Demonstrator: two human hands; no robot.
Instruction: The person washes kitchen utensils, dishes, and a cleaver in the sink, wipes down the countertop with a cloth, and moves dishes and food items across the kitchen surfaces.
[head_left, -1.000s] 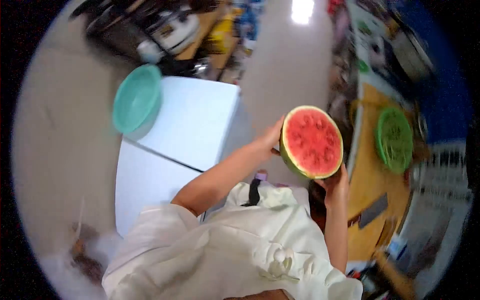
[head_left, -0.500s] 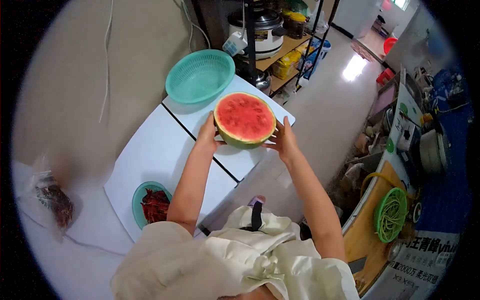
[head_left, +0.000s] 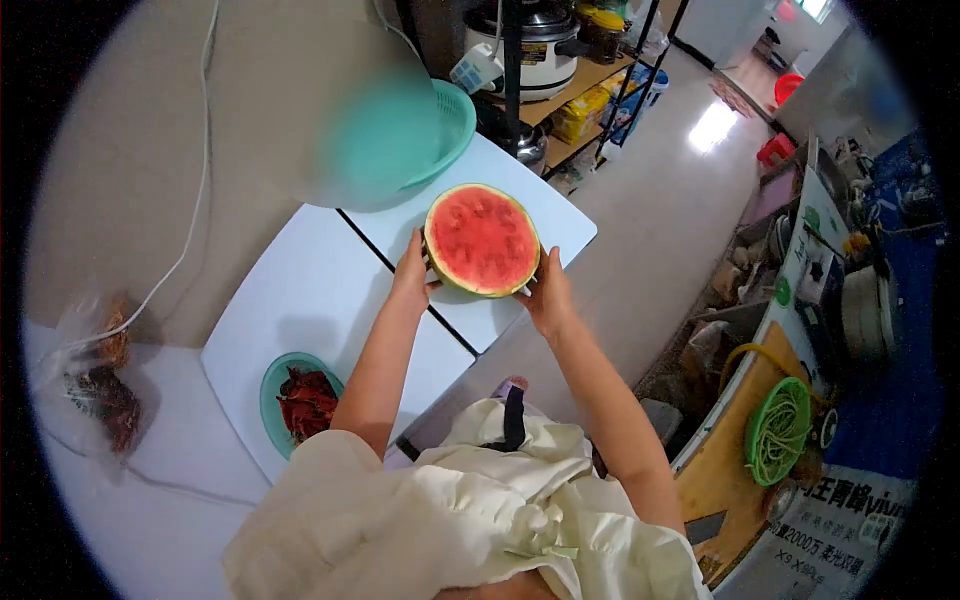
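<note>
A halved watermelon (head_left: 482,240), red cut face up, is held over the white surface (head_left: 300,270) near its far right part. My left hand (head_left: 412,272) grips its left side, and my right hand (head_left: 546,290) grips its right side. Whether the rind touches the surface I cannot tell. Behind it stands a green plastic basket (head_left: 455,125), partly blurred. A small green bowl (head_left: 272,405) with dark red dried pieces (head_left: 307,402) sits by my left forearm.
A shelf (head_left: 590,85) with a white cooker (head_left: 540,65) and jars rises beyond the surface. At the right, a green basket of long beans (head_left: 779,430) lies on a wooden board (head_left: 720,490). Plastic bags (head_left: 100,390) hang at the left.
The view has swung from the aisle to the white surface. Both hands have carried the watermelon half over it, and since the middle frame it has shifted only slightly.
</note>
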